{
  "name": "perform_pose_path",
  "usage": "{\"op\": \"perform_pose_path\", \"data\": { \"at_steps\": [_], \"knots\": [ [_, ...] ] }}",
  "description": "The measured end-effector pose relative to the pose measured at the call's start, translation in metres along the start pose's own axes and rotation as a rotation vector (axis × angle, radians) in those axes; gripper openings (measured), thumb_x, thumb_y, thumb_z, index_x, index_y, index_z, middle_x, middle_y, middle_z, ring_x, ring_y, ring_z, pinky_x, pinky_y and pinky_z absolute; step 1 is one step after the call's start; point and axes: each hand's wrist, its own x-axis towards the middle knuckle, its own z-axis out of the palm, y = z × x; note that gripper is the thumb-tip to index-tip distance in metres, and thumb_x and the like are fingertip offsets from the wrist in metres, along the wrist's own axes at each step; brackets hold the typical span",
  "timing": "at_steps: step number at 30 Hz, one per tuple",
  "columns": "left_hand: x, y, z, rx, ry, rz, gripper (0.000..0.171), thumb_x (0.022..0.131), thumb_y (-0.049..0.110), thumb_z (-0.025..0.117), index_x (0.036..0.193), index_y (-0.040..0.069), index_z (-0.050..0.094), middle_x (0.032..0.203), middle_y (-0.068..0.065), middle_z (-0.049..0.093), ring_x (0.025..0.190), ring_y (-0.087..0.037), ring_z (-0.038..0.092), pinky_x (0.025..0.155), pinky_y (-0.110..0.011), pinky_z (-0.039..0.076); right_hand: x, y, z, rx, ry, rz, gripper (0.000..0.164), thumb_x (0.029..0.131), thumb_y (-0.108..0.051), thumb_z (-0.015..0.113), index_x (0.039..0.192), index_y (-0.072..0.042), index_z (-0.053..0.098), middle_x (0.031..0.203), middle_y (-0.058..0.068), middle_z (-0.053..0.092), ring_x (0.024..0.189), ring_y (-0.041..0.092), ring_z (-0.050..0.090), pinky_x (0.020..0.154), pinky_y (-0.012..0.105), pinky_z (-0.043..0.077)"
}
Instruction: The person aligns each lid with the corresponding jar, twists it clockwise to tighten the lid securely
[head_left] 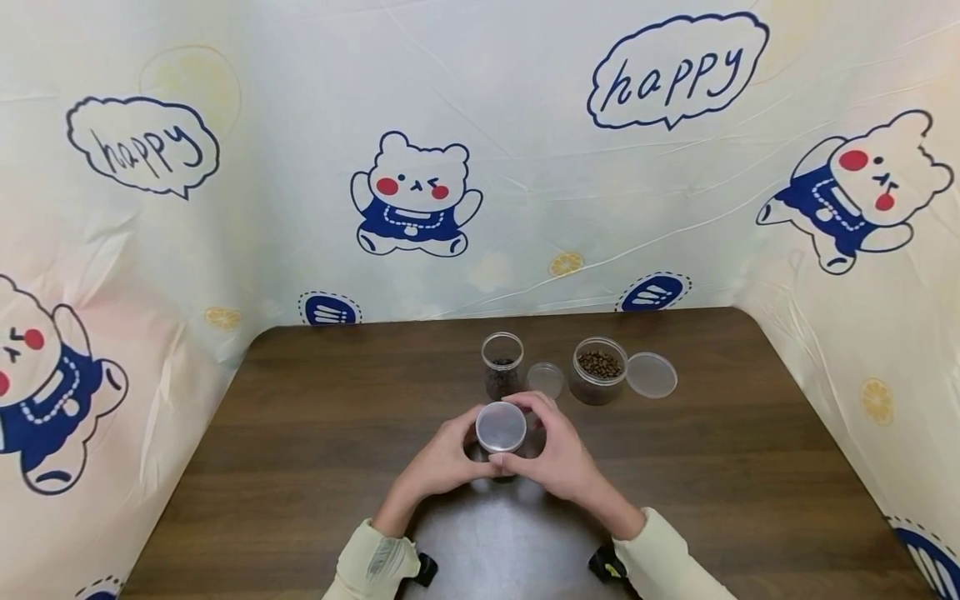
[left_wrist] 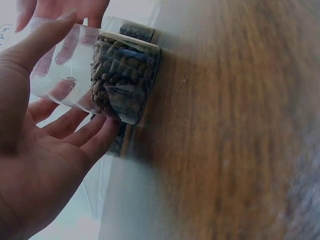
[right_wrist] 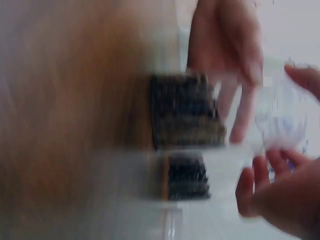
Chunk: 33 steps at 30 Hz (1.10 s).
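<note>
Brown beans [left_wrist: 122, 75] sit in a clear jar [left_wrist: 82, 72] upright at mid-table [head_left: 337, 467], left hand [head_left: 453, 454] gripping its side, right hand [head_left: 558, 450] curled round the translucent lid [head_left: 501, 427] on top, two open bean jars [head_left: 597, 382] and two loose lids [head_left: 652, 375] behind.

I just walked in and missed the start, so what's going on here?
Someone's left hand is around a clear jar partly filled with dark bean-like pieces, while their right hand grips around the clear lid at its top; whether that lid is fastened is unclear. Farther back on the table, a narrow jar and a wider jar stand open, also partly filled. A smaller loose lid lies between those two, and a larger loose lid lies right of the wider one.
</note>
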Motion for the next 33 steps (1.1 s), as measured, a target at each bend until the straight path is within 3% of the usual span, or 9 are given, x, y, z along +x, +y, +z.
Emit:
{"op": "perform_pose_path", "data": {
  "at_steps": [5,10,13,16,20,23,27,33],
  "knots": [
    [0.001,-0.001,0.0,-0.005,-0.005,0.013,0.062,0.083,0.016,0.09,0.137,0.023,0.06,0.129,-0.001,0.069,0.119,-0.014,0.065,0.104,-0.023,0.051,-0.008,-0.015,0.014,-0.145,0.174,0.065,0.07,0.071,-0.033,0.099,0.127,-0.015,0.063,0.116,0.0,0.066,0.108,0.012,0.055,0.091,0.036,0.05],
    [0.0,-0.002,0.0,0.011,-0.01,0.006,0.061,0.083,0.018,0.09,0.137,0.023,0.06,0.129,0.0,0.07,0.118,-0.016,0.066,0.103,-0.024,0.051,-0.011,-0.022,0.019,-0.19,0.201,0.125,0.075,0.069,-0.035,0.099,0.129,-0.014,0.06,0.114,0.003,0.064,0.106,0.014,0.055,0.09,0.035,0.047],
    [0.001,-0.002,0.0,0.009,-0.015,0.01,0.063,0.084,0.014,0.088,0.139,0.02,0.059,0.131,-0.002,0.069,0.121,-0.018,0.065,0.105,-0.024,0.051,-0.012,-0.021,0.014,-0.159,0.167,0.127,0.082,0.069,-0.037,0.099,0.135,-0.013,0.058,0.122,0.005,0.064,0.112,0.016,0.056,0.095,0.038,0.048],
    [0.001,-0.002,0.0,0.02,-0.014,0.008,0.064,0.084,0.014,0.088,0.14,0.019,0.058,0.132,-0.002,0.069,0.123,-0.016,0.065,0.106,-0.023,0.05,-0.01,-0.017,0.006,-0.101,0.094,0.07,0.086,0.071,-0.036,0.099,0.142,-0.014,0.055,0.132,0.004,0.063,0.119,0.017,0.057,0.099,0.042,0.05],
    [0.0,-0.002,-0.001,0.03,-0.011,-0.013,0.067,0.084,0.023,0.091,0.142,0.021,0.057,0.133,0.0,0.068,0.122,-0.013,0.065,0.105,-0.023,0.051,-0.003,-0.007,-0.006,-0.033,-0.033,-0.027,0.083,0.076,-0.031,0.096,0.146,-0.018,0.055,0.14,0.0,0.063,0.124,0.016,0.056,0.099,0.043,0.052],
    [0.0,-0.001,-0.001,0.025,-0.011,-0.03,0.07,0.083,0.029,0.092,0.143,0.023,0.056,0.135,0.002,0.067,0.123,-0.012,0.065,0.106,-0.024,0.052,0.002,-0.001,-0.011,-0.014,-0.098,-0.041,0.082,0.078,-0.03,0.095,0.148,-0.023,0.055,0.144,-0.003,0.063,0.126,0.013,0.053,0.1,0.042,0.052],
    [0.0,0.0,0.0,0.016,-0.01,-0.041,0.071,0.082,0.033,0.092,0.143,0.025,0.057,0.135,0.003,0.067,0.124,-0.013,0.065,0.107,-0.024,0.052,0.005,0.003,-0.013,0.0,-0.127,-0.032,0.081,0.079,-0.03,0.094,0.15,-0.027,0.054,0.146,-0.004,0.063,0.126,0.012,0.053,0.102,0.043,0.051],
    [0.0,0.0,0.001,0.016,-0.005,-0.043,0.071,0.082,0.034,0.093,0.143,0.026,0.057,0.134,0.004,0.068,0.122,-0.012,0.066,0.106,-0.024,0.052,0.006,0.004,-0.013,0.007,-0.124,-0.051,0.075,0.08,-0.027,0.094,0.146,-0.023,0.059,0.145,-0.005,0.062,0.12,0.011,0.053,0.099,0.041,0.051]
  ]
}}
